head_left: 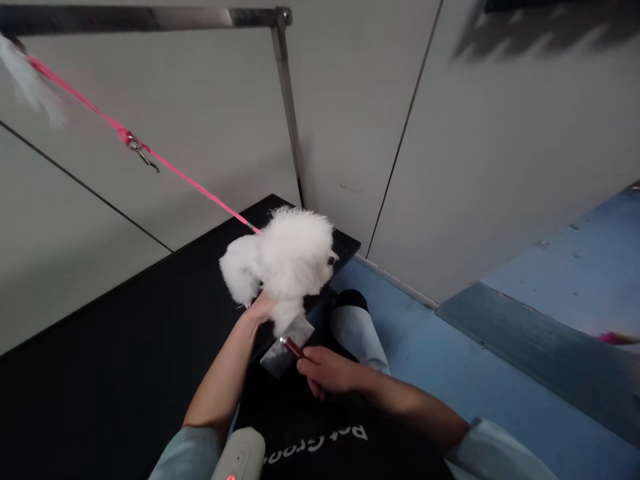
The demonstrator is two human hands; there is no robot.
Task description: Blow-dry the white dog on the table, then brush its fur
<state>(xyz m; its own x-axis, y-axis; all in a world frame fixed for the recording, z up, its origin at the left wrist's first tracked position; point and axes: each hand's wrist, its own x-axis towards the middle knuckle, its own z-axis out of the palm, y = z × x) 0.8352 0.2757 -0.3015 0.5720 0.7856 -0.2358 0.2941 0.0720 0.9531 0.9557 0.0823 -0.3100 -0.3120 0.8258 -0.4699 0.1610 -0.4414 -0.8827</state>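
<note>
A fluffy white dog (pixel 297 250) is on a black grooming table (pixel 125 347), its head turned to the right. My left hand (pixel 263 307) reaches in under the dog's head, against the top of a furry front leg (pixel 289 315). Fur hides its fingers. My right hand (pixel 327 370) is closed round the dark red handle of a slicker brush (pixel 293 348). The brush's broad pale head lies at the lower end of that leg, and the fur there meets it. I cannot see the bristles.
A pink leash (pixel 200 189) runs from the dog up to a metal grooming arm (pixel 150 20) by the grey wall. A black apron (pixel 325 427) with white lettering covers my lap. Blue floor (pixel 415 320) lies to the right. A pale device (pixel 240 453) is at the bottom edge.
</note>
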